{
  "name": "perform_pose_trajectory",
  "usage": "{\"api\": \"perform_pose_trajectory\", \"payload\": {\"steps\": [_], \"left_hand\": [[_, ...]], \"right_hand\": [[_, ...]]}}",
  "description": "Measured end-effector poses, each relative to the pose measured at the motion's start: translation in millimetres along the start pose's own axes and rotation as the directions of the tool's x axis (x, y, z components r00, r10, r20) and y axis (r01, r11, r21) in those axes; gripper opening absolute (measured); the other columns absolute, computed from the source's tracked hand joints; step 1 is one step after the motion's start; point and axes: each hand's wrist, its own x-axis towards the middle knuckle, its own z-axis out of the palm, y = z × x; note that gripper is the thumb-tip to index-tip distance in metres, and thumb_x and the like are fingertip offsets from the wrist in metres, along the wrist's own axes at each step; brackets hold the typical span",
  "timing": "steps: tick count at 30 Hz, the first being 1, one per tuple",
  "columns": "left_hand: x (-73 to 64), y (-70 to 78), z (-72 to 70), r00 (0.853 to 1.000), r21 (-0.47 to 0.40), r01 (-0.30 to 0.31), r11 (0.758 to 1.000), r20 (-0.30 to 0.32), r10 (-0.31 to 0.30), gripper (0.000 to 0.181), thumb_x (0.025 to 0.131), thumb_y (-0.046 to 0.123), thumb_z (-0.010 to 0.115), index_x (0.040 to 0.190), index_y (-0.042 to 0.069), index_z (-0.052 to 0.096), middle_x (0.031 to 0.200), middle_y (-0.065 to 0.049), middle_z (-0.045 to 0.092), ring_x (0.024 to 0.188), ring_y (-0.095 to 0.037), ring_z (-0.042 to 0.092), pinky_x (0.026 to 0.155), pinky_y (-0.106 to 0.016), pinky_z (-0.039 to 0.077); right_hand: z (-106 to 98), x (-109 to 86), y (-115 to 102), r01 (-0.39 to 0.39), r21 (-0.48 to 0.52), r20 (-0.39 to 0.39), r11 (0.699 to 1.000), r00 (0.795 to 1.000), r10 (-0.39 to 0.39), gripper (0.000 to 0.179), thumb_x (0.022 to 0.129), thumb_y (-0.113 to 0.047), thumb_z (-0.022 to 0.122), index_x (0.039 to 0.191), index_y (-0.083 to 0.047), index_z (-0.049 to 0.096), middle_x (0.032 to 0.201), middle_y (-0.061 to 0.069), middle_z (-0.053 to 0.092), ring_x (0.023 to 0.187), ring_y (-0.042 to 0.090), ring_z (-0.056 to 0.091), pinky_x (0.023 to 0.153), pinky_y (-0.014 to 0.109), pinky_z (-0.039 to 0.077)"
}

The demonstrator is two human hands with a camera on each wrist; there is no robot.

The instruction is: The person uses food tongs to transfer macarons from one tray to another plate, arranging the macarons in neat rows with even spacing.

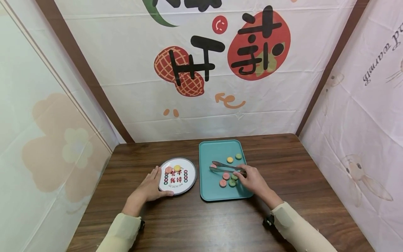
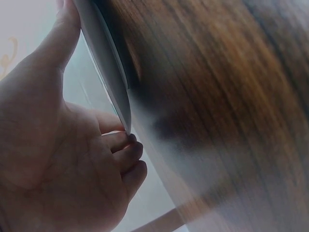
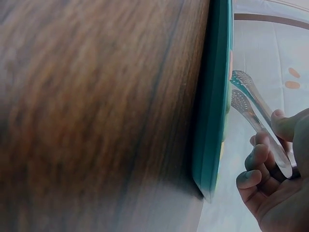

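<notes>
Left hand: the left hand [image 1: 148,187] is spread at the left side of a round white plate with a dark rim line and red printed characters [image 1: 190,168]; the thumb lies at the near edge, the other fingers along the left rim, touching it.
Plate: left of the tray on the brown wood-grain table [image 1: 189,225]; a small round pink macaron [image 1: 168,170] sits on its far part, with a yellow macaron [image 1: 177,168] just to the right.
Right hand: the right hand [image 1: 254,180] pinches slim metal tongs with perforated tips [image 1: 227,165] between thumb and fingers, over the tray's right side.
Tongs: tips parted, pointing left, on the far and near sides of another pink macaron [image 1: 213,166]; whether they touch it, I cannot tell.
Tray: a rectangular teal tray with a raised rim [image 1: 217,148]; a yellow macaron and a green one [image 1: 238,156] lie far right, two pink and two green nearer.
Backdrop: white printed cloth [image 1: 132,80] beyond the table.
</notes>
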Motion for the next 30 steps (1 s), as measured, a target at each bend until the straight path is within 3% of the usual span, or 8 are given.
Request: {"api": "perform_pose_trajectory", "payload": {"steps": [17,30], "left_hand": [[4.7,-5.3,2.6,1.000,-0.009,0.015,1.000,0.014,-0.015,0.142,0.081,0.076,0.080,0.166,-0.013,0.008,0.174,-0.035,0.006,0.162,-0.051,0.010,0.132,-0.063,0.015],[1.4,-1.0,0.7,1.000,-0.008,-0.013,1.000,-0.012,0.013,0.139,0.082,0.070,0.083,0.164,-0.016,0.011,0.172,-0.038,0.010,0.161,-0.053,0.013,0.132,-0.062,0.017]], "right_hand": [[0.9,-1.3,-0.5,-0.003,0.008,0.011,1.000,1.000,0.003,0.036,0.104,-0.028,0.074,0.128,-0.001,0.074,0.072,-0.007,0.062,0.058,0.009,0.048,0.052,0.026,0.040],[0.7,-0.9,-1.1,0.016,-0.003,-0.003,1.000,1.000,-0.016,0.038,0.104,-0.028,0.075,0.128,0.002,0.074,0.069,-0.007,0.055,0.058,0.007,0.045,0.053,0.025,0.038]]}}
